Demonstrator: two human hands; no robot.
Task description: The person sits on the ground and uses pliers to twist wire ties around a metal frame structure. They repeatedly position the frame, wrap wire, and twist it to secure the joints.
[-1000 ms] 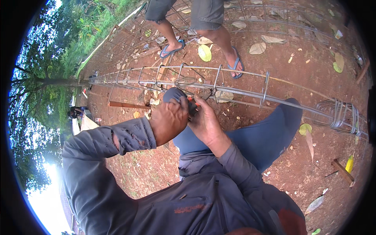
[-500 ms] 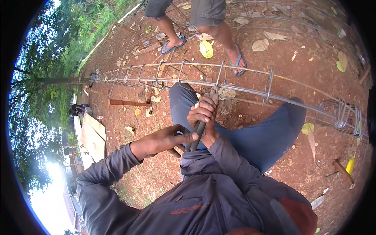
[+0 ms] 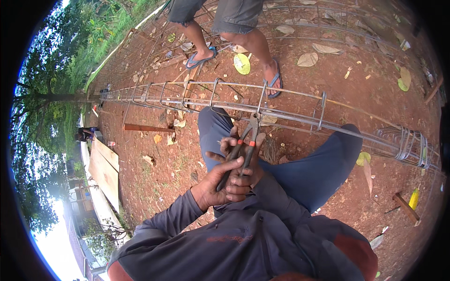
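A pair of pincers (image 3: 255,125) with dark handles and red bands points away from me, its jaws by a stirrup crossing on the long steel rebar cage (image 3: 220,105). Wrapped around the handles is my left hand (image 3: 218,180), thumb on top. Behind and under the tool lies my right hand (image 3: 253,172), fingers loosely spread to the left of the handles and thumb on their right. Thin tie wires (image 3: 268,150) show just beside it; whether that hand holds any I cannot make out.
A person's legs in sandals (image 3: 272,77) stand beyond the cage. Stirrups are bunched (image 3: 410,143) at its right end. A wooden stick (image 3: 147,128) lies left, boards (image 3: 104,166) farther left. A hammer-like wooden piece (image 3: 407,208) lies right. More steel mesh (image 3: 323,25) spreads behind.
My left hand has closed around the handles. My right hand has loosened from its wrap around the pincers and its fingers have spread. The pincers' jaws and red bands have come into view.
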